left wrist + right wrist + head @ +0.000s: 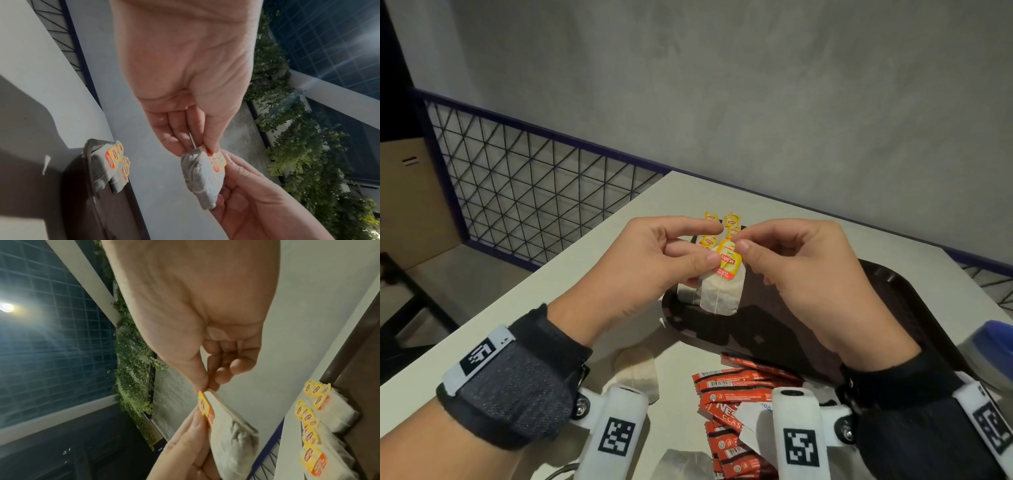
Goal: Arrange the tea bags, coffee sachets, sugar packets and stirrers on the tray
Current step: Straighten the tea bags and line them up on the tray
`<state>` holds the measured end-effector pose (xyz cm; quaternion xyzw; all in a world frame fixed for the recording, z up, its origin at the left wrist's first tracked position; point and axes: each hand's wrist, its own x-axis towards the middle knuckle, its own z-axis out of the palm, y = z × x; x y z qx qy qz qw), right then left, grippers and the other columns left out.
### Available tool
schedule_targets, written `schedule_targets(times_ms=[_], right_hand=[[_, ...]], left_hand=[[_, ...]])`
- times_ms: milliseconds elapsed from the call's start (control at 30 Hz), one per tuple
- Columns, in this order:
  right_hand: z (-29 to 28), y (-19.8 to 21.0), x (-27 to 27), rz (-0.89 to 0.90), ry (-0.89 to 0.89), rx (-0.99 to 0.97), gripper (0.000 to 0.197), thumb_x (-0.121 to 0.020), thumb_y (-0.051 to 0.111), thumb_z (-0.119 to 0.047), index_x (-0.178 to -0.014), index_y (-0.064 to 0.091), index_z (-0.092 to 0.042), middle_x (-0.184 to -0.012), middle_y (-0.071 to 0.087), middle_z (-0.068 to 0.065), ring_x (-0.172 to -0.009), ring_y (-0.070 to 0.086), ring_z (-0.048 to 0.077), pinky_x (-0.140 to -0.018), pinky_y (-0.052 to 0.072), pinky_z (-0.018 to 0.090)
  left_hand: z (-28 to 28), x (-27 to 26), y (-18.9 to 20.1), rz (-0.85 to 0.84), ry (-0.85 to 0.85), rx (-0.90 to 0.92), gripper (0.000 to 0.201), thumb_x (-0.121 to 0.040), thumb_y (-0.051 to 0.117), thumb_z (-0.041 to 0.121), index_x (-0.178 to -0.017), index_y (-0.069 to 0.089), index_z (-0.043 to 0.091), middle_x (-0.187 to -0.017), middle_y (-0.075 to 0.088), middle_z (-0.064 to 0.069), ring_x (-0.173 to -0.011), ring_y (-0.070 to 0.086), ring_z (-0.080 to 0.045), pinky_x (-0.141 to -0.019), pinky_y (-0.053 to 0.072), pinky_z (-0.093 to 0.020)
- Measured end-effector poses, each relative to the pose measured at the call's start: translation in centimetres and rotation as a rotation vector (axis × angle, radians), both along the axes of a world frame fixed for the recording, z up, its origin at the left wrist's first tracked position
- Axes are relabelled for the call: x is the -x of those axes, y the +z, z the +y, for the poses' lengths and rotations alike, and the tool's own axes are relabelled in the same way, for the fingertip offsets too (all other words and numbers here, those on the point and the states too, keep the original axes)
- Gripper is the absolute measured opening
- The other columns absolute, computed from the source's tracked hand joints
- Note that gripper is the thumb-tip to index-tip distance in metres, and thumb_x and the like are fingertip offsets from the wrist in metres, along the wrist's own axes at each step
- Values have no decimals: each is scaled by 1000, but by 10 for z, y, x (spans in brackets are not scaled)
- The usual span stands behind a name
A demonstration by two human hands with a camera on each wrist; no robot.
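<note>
A tea bag (720, 294) with a yellow tag (729, 262) hangs over the left end of the dark brown tray (893, 291). My left hand (705, 260) pinches the bag's upper edge with thumb and fingers. My right hand (739, 241) pinches the top of the tag. The left wrist view shows the same bag (201, 177) below my left hand (197, 146). In the right wrist view my right hand (205, 386) pinches the tag (205, 408). Several tagged tea bags (722, 222) lie in a row at the tray's far left corner.
Red coffee sachets (736, 387) lie heaped on the table before the tray, with a white paper packet (753, 421) on top. Loose tea bags (637, 373) lie on the table near my left wrist. A blue-and-white object (993, 346) stands at the right edge. A wire-mesh railing (534, 192) borders the table's left.
</note>
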<state>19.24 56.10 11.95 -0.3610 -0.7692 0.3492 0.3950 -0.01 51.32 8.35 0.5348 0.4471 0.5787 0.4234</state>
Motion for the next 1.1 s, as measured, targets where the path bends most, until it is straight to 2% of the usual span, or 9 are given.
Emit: schedule_targets(times_ms=[167,267,400,500,700,800,900,1000,1100], right_hand=[[0,-1,2,148,-2,174,15,-93,70,-32,-92,82,-23,-82,75,-1,-69,60,9,-63,49,28],[0,-4,4,140,31,206,7,-88,77,-23,-88,82,-19,-78,72,11,-67,58,18,-62,49,33],[1,-7,4,129,21,151,3,-88,77,-16,-88,80,-15,-74,72,7,-63,59,14,-58,50,28],[0,-7,4,148,25,138,4,-88,77,-16,-89,80,-15,-76,73,8,-63,61,15,-60,51,30],[-6,-3,7,113,30,139,7,-89,76,-23,-94,80,-21,-86,79,2,-73,70,18,-59,54,26],[-9,-6,10,114,-4,125,6,-89,76,-20,-92,80,-18,-81,78,4,-65,66,18,-58,54,26],[-11,-9,11,116,-47,125,6,-88,77,-21,-92,80,-18,-82,78,1,-67,69,19,-59,57,26],[-13,-9,12,101,-82,121,11,-85,78,-22,-95,80,-17,-83,78,1,-70,71,27,-59,59,29],[0,-5,13,99,-120,148,7,-85,79,-12,-90,78,-8,-80,77,10,-59,62,27,-52,53,28]], left_hand=[[1,2,0,-46,37,-21,35,-87,75,9,-121,72,18,-92,81,-10,-82,76,-15,-72,59,-26],[0,2,2,-71,41,-34,37,-83,76,13,-119,72,19,-92,81,-10,-79,76,-15,-72,59,-27],[0,3,3,-58,22,-31,37,-87,75,7,-122,72,17,-92,81,-9,-78,76,-12,-69,57,-22],[0,3,3,-87,10,-23,37,-87,74,4,-123,71,15,-92,81,-9,-78,76,-12,-68,56,-19],[2,1,3,-196,-8,-18,45,-78,76,15,-123,71,16,-102,80,-13,-94,78,-23,-80,61,-32],[1,-1,4,-214,-13,-8,42,-84,75,10,-126,70,14,-102,80,-13,-91,78,-20,-72,59,-25],[1,-1,4,-195,-5,11,40,-90,73,5,-129,68,14,-102,81,-11,-88,78,-16,-70,58,-22],[0,-2,4,-162,-1,39,41,-91,73,7,-130,67,16,-104,81,-8,-96,78,-20,-79,61,-28],[2,-1,4,-190,54,85,34,-93,72,8,-126,66,11,-104,80,-13,-95,78,-26,-90,63,-40]])
